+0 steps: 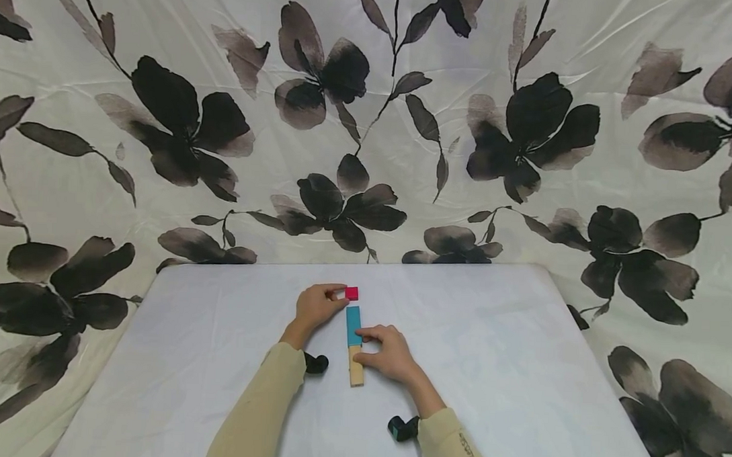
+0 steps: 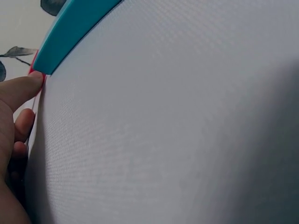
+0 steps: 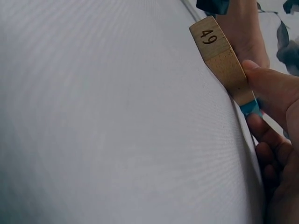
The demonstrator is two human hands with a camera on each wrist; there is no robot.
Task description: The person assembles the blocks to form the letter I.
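Three blocks stand in a line on a white table. Farthest is a small red block [image 1: 351, 293], pinched at its left side between the thumb and forefinger of my left hand [image 1: 317, 305]. A narrow gap separates it from a longer teal block [image 1: 353, 319], which also shows in the left wrist view [image 2: 77, 35]. End to end with the teal one lies a plain wooden block [image 1: 356, 375], marked 49 in the right wrist view [image 3: 226, 70]. From the right, my right hand [image 1: 392, 352] touches the teal block with its forefinger and the wooden block with its thumb.
The white-covered table [image 1: 489, 340] spreads out on both sides of the blocks. Behind it hangs a pale cloth [image 1: 416, 183] with dark flowers. Small black devices [image 1: 316, 364] sit at both wrists, beside the beige sleeves [image 1: 270, 380].
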